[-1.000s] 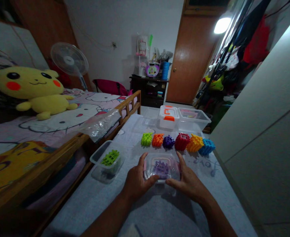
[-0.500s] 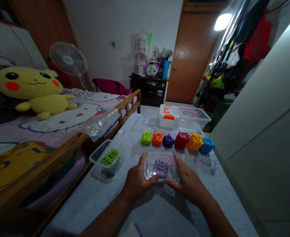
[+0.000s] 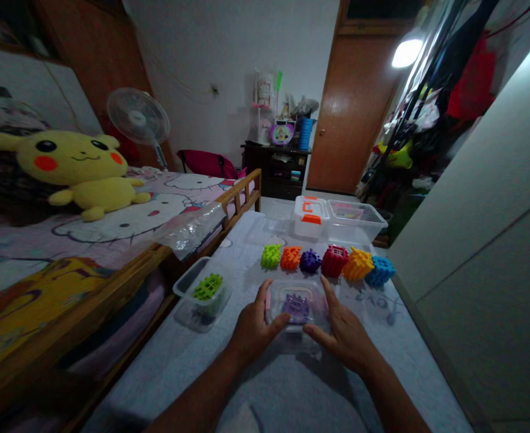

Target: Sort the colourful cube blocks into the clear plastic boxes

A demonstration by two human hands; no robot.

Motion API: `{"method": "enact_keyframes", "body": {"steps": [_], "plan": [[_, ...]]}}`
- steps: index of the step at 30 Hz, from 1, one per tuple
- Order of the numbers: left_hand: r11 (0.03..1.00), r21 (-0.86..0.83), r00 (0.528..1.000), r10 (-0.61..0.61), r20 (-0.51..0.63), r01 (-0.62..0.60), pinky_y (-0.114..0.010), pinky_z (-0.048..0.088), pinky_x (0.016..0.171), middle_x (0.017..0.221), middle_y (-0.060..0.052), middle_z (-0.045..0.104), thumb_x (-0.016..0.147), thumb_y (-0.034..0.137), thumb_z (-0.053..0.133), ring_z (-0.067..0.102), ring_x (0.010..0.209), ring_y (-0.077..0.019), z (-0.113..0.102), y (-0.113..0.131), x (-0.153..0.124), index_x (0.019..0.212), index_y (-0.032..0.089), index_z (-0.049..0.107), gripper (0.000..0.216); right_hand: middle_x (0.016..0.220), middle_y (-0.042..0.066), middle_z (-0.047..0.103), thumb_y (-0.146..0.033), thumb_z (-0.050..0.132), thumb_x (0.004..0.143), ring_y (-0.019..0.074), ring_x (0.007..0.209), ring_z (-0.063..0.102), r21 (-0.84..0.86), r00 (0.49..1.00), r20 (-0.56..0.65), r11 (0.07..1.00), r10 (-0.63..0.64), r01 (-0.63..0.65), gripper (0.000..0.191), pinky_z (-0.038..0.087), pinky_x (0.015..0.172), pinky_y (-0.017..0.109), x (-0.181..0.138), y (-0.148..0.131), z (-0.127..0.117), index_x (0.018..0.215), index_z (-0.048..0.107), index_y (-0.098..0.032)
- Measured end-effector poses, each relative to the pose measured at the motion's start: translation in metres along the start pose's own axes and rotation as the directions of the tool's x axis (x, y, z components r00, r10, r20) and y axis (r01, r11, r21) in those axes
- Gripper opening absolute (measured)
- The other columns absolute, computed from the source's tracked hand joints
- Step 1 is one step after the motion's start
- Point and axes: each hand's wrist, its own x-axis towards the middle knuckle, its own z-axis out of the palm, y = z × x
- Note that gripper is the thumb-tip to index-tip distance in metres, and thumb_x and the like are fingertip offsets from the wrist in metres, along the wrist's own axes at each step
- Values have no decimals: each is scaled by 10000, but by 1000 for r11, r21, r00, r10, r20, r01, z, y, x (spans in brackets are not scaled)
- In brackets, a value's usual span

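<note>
A small clear plastic box [image 3: 276, 290] with a pink clip on its side sits in front of me, its clear lid on. Purple interlocking plastic pieces [image 3: 295, 308] show through the lid. My left hand [image 3: 256, 322] grips the box's left side, thumb over the front edge of the lid. On the opposite side my right hand [image 3: 346, 331] holds it, fingers along the edge and thumb at the front corner. Beyond the box stands a row of plastic-piece clusters: lime green [image 3: 271, 256], orange [image 3: 291, 258], dark purple [image 3: 310, 261], red [image 3: 335, 261], yellow [image 3: 358, 264] and blue [image 3: 380, 271].
To the left, an open clear container [image 3: 184, 293] holds a green lattice piece [image 3: 208, 287]. A lidded box with orange clips [image 3: 307, 225] and an open clear bin [image 3: 369, 228] stand at the cloth's far end. A wooden bed rail [image 3: 157, 264] runs along the left.
The camera view has shifted slightly, so everything sits a little lower and further right. My right thumb has eased slightly away from my left thumb. The box stays between both hands.
</note>
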Motion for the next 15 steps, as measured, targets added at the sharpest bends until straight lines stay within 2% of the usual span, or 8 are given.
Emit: {"method": "enact_keyframes", "body": {"steps": [4,6,8,11,13,15], "plan": [[947,-310,996,-82,25,86,-302,464,748,846,-35,684,891,561,481,654,808,-214,0,-3,3,1397,172,390,645,1343,178,575,-542,562,855,336,1179,585,325,991,19,937,133,-132,892,436,995,500,5,1,-2,1542,143,-159],[867,-474,989,-128,78,150,-283,468,710,812,-28,675,868,554,524,653,762,-194,0,-2,5,1311,161,441,599,1167,131,665,-529,569,854,295,1003,654,500,983,47,848,176,-176,861,502,882,453,7,1,-1,1522,168,-162],[793,-575,979,-165,117,202,-254,455,632,747,-5,651,815,545,592,632,665,-166,0,1,8,1206,164,477,558,1017,81,687,-524,581,850,241,808,660,633,974,77,744,213,-212,835,534,694,368,9,2,2,1497,182,-178],[784,-574,970,-224,97,239,-210,382,523,630,55,576,767,512,640,527,502,-109,-3,6,9,1131,177,467,524,1004,64,661,-544,632,810,194,691,620,743,961,118,619,251,-253,804,483,519,283,11,3,8,1437,250,-214],[822,-510,967,-236,101,254,-204,335,487,583,81,529,787,495,609,457,447,-94,-8,8,7,1137,174,450,500,1037,67,646,-560,669,773,191,699,618,785,952,148,554,269,-278,780,483,503,274,13,4,13,1381,315,-225],[890,-380,968,-223,119,251,-218,315,483,561,82,506,823,489,556,454,454,-109,-15,10,1,1145,167,461,465,996,55,642,-563,698,744,187,695,611,807,946,160,514,283,-291,743,490,509,275,15,6,16,1323,382,-221]]}}
